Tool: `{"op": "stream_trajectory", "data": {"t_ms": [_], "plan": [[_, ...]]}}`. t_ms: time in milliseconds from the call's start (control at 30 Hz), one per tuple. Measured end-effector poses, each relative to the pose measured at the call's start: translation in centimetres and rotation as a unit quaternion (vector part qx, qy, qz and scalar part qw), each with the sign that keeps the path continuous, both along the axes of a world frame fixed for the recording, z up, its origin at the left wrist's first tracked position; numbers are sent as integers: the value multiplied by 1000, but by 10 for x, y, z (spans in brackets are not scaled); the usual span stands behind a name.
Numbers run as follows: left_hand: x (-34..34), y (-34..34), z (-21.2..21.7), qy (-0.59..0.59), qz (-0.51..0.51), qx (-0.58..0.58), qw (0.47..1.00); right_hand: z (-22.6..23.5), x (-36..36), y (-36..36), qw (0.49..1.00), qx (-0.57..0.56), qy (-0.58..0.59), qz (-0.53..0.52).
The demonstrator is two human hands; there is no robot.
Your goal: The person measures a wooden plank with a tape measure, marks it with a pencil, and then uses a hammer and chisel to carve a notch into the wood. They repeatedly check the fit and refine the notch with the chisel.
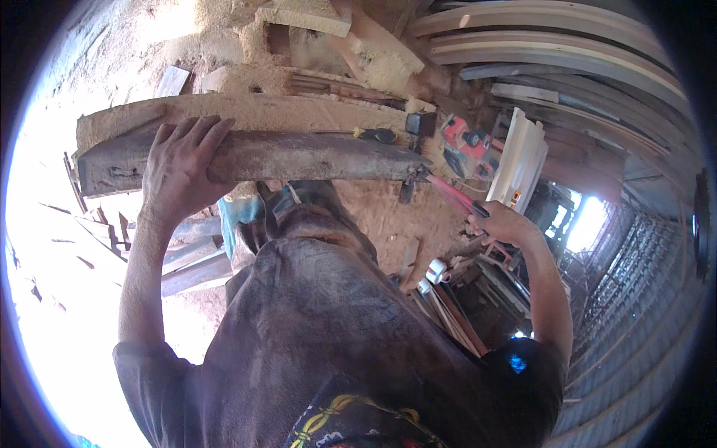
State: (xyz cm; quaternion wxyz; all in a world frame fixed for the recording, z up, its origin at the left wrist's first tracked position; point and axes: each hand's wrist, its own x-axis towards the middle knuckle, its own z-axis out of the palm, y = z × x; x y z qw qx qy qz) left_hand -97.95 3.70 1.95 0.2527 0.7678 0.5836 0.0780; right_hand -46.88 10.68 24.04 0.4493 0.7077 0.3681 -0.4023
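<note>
Plank (299,155) under left hand (179,168); right hand (504,222) seemingly grips hammer (448,190).

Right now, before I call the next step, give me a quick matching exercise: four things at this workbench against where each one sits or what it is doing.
Things:
1. left hand
2. right hand
3. red power tool
4. sawdust

Places or states:
A. spread over the top of the bench
B. gripping a red-handled tool
C. lying on the bench's right end
D. pressed flat on the dark plank

Pairs: 1-D, 2-B, 3-C, 4-A
</note>
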Motion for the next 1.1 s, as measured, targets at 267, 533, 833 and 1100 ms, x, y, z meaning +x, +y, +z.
{"op": "stream_trajectory", "data": {"t_ms": [267, 533, 833, 1100], "plan": [[-3, 1, -2, -23, -4, 1, 1000, 10, -87, 43, 983, -113, -53, 137], [-4, 1, -2, -26, 5, -24, 999, 4, -58, -1, 984, -14, 0, 177], [-3, -6, -1, 9, 7, -4, 1000, -10, -8, -37, 989, 1, 37, 143], [0, -5, -2, 29, 8, 6, 1000, -18, 7, -20, 988, 8, 101, 119]]}}
